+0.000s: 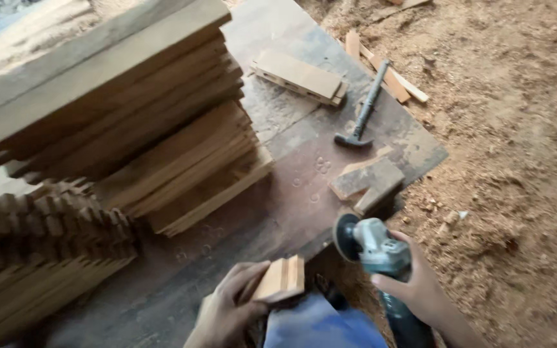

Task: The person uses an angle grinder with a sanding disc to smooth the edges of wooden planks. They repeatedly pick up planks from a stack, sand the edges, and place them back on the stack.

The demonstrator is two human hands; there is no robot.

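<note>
Woodworking shop: stacked planks (pixel 117 109), sawdust floor (pixel 517 148), hammer (pixel 362 106), angle grinder (pixel 375 248)

**Open middle, crowded edges**

The board (pixel 291 174) is bare through its middle. Stacked wooden slats (pixel 124 122) wall off its left side; a hammer (pixel 361 109) and wood blocks (pixel 367 183) crowd the right edge, a notched piece (pixel 301 77) the far end

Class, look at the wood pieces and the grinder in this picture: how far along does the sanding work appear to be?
Done, apparently: tall stacks of cut wooden slats stand piled on the board. In hand: the left hand holds a small wooden piece and the right hand grips an angle grinder, disc apart from the wood. Left: a few blocks near the hammer; which pieces are finished cannot be told.
</note>
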